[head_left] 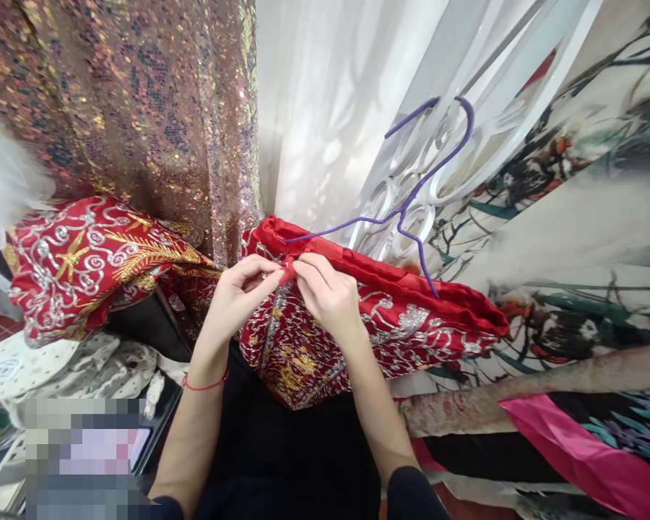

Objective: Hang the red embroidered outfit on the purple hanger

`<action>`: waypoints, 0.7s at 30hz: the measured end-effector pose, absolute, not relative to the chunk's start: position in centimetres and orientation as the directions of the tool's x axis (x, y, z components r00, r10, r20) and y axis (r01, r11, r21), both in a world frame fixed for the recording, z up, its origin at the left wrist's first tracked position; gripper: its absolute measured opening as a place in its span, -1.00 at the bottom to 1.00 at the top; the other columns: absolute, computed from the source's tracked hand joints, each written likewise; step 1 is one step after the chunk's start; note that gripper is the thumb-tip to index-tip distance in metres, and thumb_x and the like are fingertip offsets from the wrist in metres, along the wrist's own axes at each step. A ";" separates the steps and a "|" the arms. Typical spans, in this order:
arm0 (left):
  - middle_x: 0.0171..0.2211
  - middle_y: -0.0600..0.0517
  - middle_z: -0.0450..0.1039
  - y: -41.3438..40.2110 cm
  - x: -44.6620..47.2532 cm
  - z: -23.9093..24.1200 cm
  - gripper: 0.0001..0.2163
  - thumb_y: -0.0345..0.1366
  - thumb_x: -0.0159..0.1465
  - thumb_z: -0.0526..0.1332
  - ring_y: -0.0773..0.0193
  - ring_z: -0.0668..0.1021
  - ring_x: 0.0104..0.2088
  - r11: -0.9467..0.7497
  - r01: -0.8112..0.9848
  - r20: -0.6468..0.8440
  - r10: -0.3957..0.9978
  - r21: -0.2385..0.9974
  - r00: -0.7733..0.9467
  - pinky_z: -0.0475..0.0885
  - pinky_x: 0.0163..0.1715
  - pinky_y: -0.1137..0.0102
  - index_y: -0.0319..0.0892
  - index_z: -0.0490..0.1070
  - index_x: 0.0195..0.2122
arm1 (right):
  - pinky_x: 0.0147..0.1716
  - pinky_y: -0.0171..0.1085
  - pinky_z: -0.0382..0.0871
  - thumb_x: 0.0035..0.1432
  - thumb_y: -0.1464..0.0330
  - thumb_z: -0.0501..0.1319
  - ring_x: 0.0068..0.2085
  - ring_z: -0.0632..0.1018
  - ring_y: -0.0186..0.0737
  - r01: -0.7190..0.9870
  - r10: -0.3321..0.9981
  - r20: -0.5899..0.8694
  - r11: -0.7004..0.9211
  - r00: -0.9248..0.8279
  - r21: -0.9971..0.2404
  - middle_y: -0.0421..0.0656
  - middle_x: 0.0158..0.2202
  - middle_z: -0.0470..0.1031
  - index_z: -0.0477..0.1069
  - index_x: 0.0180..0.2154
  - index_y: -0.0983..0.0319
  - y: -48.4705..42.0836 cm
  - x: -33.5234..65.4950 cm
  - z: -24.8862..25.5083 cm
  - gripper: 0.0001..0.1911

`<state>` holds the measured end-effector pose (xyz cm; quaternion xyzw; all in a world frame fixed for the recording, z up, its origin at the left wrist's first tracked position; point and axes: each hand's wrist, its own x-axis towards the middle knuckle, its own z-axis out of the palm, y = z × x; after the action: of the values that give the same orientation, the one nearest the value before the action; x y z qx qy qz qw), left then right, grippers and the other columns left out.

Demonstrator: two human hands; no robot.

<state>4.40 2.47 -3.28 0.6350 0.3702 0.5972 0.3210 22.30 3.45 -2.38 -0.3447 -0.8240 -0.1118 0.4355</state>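
A red garment with silver and gold embroidery hangs in front of me, its smooth red lining showing along the upper edge. Inside that edge sits a purple hanger, its hook resting free of the hands. My left hand pinches a small red ribbon at the garment's upper left. From the other side my right hand closes its fingertips on the same ribbon. The fingers partly cover the ribbon, so its exact shape is hard to see.
Another red embroidered cloth lies to the left, below a sequinned curtain. A white openwork chair back stands behind the hanger. Floral fabric and a pink cloth are at right. White dotted fabric is at lower left.
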 end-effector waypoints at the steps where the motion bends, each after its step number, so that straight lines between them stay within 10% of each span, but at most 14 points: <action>1: -0.39 0.03 0.51 2.7 4.5 -3.3 -0.73 -0.02 0.26 0.37 0.33 0.50 -0.42 -0.515 0.066 0.517 0.856 0.855 -0.018 0.43 -0.42 0.42 -0.14 0.53 -0.32 | -0.22 -0.29 0.56 0.45 0.37 0.04 -0.17 0.66 -0.23 0.674 0.483 0.798 0.726 -0.361 -0.135 -0.04 -0.07 0.64 0.60 -0.09 0.18 3.5 22.3 -2.3 -0.67; 21: -0.36 0.06 0.64 6.5 4.1 -3.5 -0.79 -0.09 0.43 0.16 0.35 0.62 -0.49 -0.514 0.552 0.716 0.654 0.657 -0.243 0.36 -0.48 0.50 -0.11 0.42 -0.18 | -0.45 -0.36 0.32 0.43 0.31 0.14 -0.39 0.53 -0.39 0.825 0.564 0.823 0.497 -0.072 -0.268 -0.16 -0.21 0.61 0.60 -0.16 0.16 1.8 26.1 -1.8 -0.76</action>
<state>4.11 6.46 -3.49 0.6139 0.4911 0.6166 0.0415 26.11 1.79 -1.77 -0.4826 -0.7195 -0.1359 0.4805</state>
